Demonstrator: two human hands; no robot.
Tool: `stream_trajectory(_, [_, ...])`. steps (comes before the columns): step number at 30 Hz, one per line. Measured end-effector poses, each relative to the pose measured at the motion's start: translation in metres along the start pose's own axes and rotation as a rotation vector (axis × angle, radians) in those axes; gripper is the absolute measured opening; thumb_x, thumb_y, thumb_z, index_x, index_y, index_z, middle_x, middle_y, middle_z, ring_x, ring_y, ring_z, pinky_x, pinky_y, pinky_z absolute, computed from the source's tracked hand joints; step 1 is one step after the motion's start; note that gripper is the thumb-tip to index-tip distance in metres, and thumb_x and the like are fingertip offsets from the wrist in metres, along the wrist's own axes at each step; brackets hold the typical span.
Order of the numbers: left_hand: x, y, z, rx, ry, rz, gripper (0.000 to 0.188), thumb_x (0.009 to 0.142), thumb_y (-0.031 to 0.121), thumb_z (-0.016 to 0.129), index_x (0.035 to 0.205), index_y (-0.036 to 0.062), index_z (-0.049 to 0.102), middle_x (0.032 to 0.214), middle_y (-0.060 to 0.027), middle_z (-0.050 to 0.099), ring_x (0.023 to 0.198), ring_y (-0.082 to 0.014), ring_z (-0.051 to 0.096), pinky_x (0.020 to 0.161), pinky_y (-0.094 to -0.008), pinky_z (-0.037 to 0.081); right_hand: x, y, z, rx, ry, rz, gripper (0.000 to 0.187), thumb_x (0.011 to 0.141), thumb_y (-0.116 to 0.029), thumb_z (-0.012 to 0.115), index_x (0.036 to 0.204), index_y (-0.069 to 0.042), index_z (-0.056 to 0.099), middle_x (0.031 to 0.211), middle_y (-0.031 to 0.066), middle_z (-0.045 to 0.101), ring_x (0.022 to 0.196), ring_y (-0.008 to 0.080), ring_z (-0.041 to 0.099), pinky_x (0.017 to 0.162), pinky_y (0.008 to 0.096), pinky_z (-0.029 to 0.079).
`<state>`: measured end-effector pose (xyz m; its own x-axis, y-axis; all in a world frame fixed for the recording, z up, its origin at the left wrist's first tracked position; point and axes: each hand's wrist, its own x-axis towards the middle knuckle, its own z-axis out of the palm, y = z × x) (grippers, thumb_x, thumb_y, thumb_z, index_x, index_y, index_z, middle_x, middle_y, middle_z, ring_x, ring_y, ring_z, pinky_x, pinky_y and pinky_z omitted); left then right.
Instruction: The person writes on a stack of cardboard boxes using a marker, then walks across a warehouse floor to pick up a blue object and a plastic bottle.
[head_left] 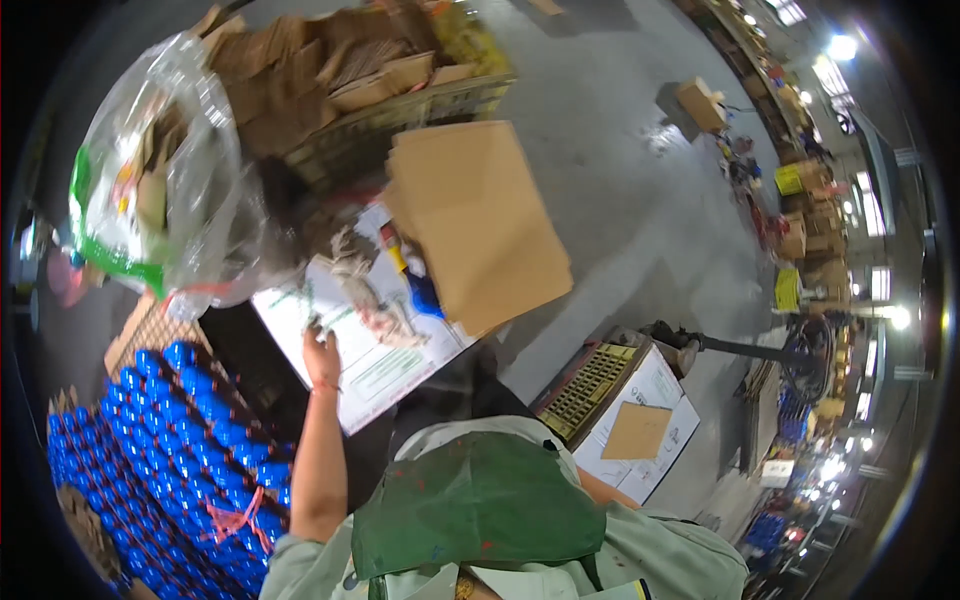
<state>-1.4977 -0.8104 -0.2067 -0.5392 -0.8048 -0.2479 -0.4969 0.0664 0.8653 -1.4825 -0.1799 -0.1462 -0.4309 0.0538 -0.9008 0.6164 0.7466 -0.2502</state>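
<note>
My left hand is over the left edge of a white printed cardboard sheet, its fingers drawn together. Something small and dark shows at the fingertips, too blurred to name. On the sheet lie a crumpled whitish cloth or glove and a blue object with a yellow and red part, perhaps a tool or bottle. A stack of flat brown cardboard sheets overlaps the right side of the white one. Of my right arm only a short stretch shows beside the green apron; its hand is hidden.
Stacked shiny blue round objects fill the lower left, with a pink tie. A clear plastic bag and a yellow crate of cardboard stand beyond. At right are a yellow crate, a white box and a pedestal fan.
</note>
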Motion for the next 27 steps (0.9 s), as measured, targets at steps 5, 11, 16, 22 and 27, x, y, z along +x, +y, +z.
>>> stream_trajectory(5, [-0.063,0.191,0.151,0.261,-0.178,0.75,0.039,0.082,0.005,0.063,0.121,0.0064,0.063,0.129,-0.0141,0.061,0.125,-0.0352,0.053,0.107,-0.0465,0.04,0.045,0.061,-0.043,0.101,0.024,0.024,0.034,0.084,-0.029,0.067,0.106,-0.005,0.073,0.095,0.0154,0.073,0.083,0.0283,0.069,0.077,0.0414,0.054])
stream_trajectory(11, [-0.052,0.237,0.308,0.985,-0.165,0.6,0.063,0.097,0.031,0.053,0.153,0.0121,0.034,0.163,-0.0125,0.026,0.15,-0.0312,0.021,0.123,-0.0461,0.016,0.134,0.104,-0.12,0.234,0.005,0.03,0.035,0.084,-0.029,0.067,0.108,-0.004,0.072,0.095,0.0157,0.073,0.084,0.0284,0.069,0.078,0.0414,0.054])
stream_trajectory(16, [-0.065,0.231,0.319,1.003,-0.118,0.636,0.063,0.1,0.033,0.046,0.156,0.0109,0.028,0.164,-0.0123,0.022,0.149,-0.0347,0.019,0.123,-0.047,0.013,0.208,0.118,-0.186,0.225,-0.049,0.003,0.036,0.084,-0.03,0.068,0.109,-0.004,0.072,0.096,0.0159,0.073,0.084,0.0285,0.068,0.078,0.0413,0.054])
stream_trajectory(22, [-0.05,0.234,0.333,0.942,-0.252,0.707,0.076,0.093,0.041,0.065,0.156,0.0192,0.029,0.155,-0.0171,0.037,0.142,-0.0337,0.036,0.119,-0.0443,0.026,0.348,0.052,-0.312,-0.151,0.09,-0.351,0.037,0.084,-0.03,0.069,0.11,-0.004,0.072,0.096,0.0162,0.072,0.084,0.0287,0.068,0.078,0.0413,0.054])
stream_trajectory(27, [0.08,0.328,0.409,1.255,-0.374,0.326,0.045,0.094,0.026,0.058,0.133,0.007,0.047,0.134,-0.022,0.048,0.122,-0.0357,0.047,0.104,-0.0465,0.036,0.381,-0.129,-0.454,0.997,0.207,-0.11,0.038,0.088,-0.023,0.063,0.119,-0.001,0.067,0.095,0.0091,0.074,0.076,0.0161,0.067,0.067,0.0345,0.054])
